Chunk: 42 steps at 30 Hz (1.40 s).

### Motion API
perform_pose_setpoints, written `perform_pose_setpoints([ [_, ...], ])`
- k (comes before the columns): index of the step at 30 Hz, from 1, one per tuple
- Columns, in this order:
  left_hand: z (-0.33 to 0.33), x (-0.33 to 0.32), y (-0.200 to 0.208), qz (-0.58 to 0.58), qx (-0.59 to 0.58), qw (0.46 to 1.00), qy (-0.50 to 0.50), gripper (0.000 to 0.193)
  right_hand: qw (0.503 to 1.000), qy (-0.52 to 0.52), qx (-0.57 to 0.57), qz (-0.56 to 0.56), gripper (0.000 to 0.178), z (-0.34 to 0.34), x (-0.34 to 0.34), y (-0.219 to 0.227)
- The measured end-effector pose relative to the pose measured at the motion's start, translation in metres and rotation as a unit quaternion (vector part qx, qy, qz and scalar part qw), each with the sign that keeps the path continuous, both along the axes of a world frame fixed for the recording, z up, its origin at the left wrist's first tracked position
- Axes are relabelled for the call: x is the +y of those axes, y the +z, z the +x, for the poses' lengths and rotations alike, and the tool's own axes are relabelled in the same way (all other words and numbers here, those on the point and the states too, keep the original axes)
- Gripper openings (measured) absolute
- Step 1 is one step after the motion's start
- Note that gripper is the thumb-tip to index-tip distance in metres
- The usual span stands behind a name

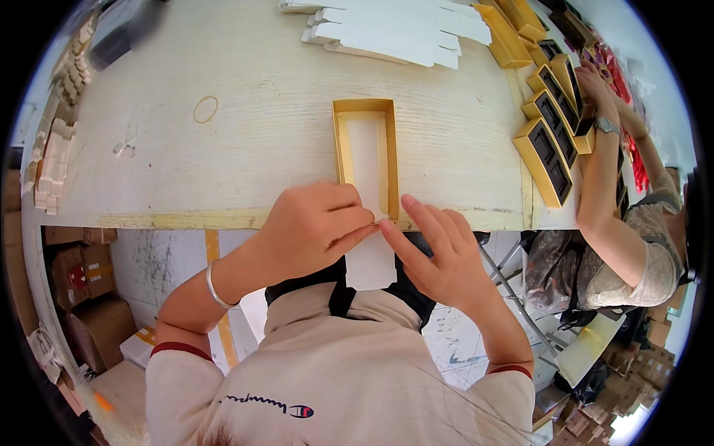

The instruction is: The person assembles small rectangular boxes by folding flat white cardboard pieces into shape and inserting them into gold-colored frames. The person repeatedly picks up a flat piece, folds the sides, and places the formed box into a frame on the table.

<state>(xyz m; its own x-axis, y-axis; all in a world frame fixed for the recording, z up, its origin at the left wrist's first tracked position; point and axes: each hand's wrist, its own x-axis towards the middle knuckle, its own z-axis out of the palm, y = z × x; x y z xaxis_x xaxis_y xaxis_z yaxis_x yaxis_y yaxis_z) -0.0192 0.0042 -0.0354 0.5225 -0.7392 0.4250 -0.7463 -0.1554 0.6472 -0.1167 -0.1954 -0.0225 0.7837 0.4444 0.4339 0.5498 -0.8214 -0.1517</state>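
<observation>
A shallow gold cardboard box (395, 149) with a pale inside lies lengthwise at the table's near edge. My left hand (316, 223) is closed at its near left corner, thumb and fingers pinched together on the near end. From the other side, my right hand (440, 253) meets that same end. One fingertip of it touches the end edge beside my left fingertips, while its other fingers stretch out apart along the box's right side. A white flap or panel (370, 264) hangs below the near end, over my lap.
A stack of flat white cartons (387, 33) lies at the far middle. A rubber band (206, 109) is on the table at left. Gold boxes with black inserts (544, 161) stand at right, where a co-worker's arm (613, 186) reaches. Folded pale card pieces (56, 160) line the left edge.
</observation>
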Motion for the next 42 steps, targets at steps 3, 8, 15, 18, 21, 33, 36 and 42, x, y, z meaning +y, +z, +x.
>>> perform_pose_setpoints([
  [3, -0.003, 0.000, -0.002, 0.006, -0.048, 0.999, 0.001, 0.012, 0.997, 0.001, -0.075, 0.020, 0.041, -0.003, 0.003, -0.021],
  [8, -0.005, -0.001, -0.001, 0.002, -0.020, 1.000, 0.014, 0.013, 0.991, 0.047, -0.090, 0.092, 0.033, 0.008, 0.006, -0.025],
  [15, 0.008, 0.011, 0.009, -0.011, 0.143, 0.987, -0.070, 0.029, 0.959, 0.074, 0.017, 0.274, 0.025, 0.020, 0.007, -0.016],
  [18, 0.014, 0.014, 0.009, -0.012, 0.092, 0.989, -0.117, 0.034, 0.937, 0.039, 0.050, 0.342, 0.016, 0.024, 0.012, -0.013],
  [21, 0.011, 0.017, 0.006, 0.025, 0.070, 0.993, -0.095, 0.042, 0.910, -0.008, 0.082, 0.406, 0.009, 0.025, 0.021, -0.014],
  [33, -0.007, 0.006, 0.005, -0.085, 0.188, 0.977, 0.051, 0.030, 0.970, -0.094, -0.002, 0.226, 0.033, 0.018, 0.032, -0.013],
  [36, -0.014, 0.014, -0.003, -0.029, 0.024, 0.997, 0.063, 0.025, 0.984, -0.063, -0.041, 0.161, 0.037, 0.019, 0.029, -0.016],
  [42, -0.014, 0.009, -0.010, -0.060, -0.138, 0.985, 0.087, 0.020, 0.996, -0.040, -0.026, 0.079, 0.032, 0.024, 0.026, -0.014],
])
